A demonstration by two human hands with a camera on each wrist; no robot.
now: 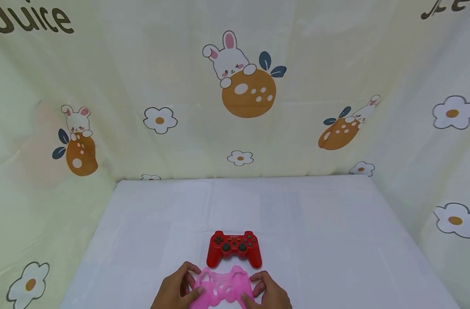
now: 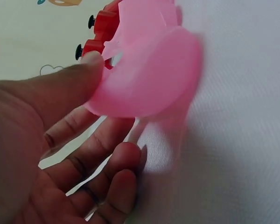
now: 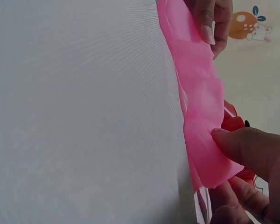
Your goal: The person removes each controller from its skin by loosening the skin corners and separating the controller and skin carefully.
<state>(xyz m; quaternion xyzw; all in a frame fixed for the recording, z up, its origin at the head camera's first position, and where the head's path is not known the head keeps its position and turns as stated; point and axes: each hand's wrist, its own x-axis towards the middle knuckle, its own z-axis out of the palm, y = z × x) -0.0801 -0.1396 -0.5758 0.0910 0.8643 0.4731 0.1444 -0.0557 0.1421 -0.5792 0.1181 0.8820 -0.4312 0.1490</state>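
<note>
Both hands are at a pink, flexible game controller cover (image 1: 239,282) at the table's near edge. My left hand (image 1: 177,286) pinches its left side; in the left wrist view the thumb lies on the cover (image 2: 149,74), with other fingers curled below. On the opposite side, my right hand (image 1: 272,292) grips the cover (image 3: 203,112) between thumb and fingers. Cutouts for sticks and buttons show in its face. Just beyond lies a red game controller (image 1: 234,243), its sticks up and its handles toward me. No hand touches the controller in the head view.
A white cloth covers the table (image 1: 316,231). Behind it and along both sides hangs a pale curtain (image 1: 173,64) printed with rabbits, oranges and flowers. The table's back edge meets the curtain.
</note>
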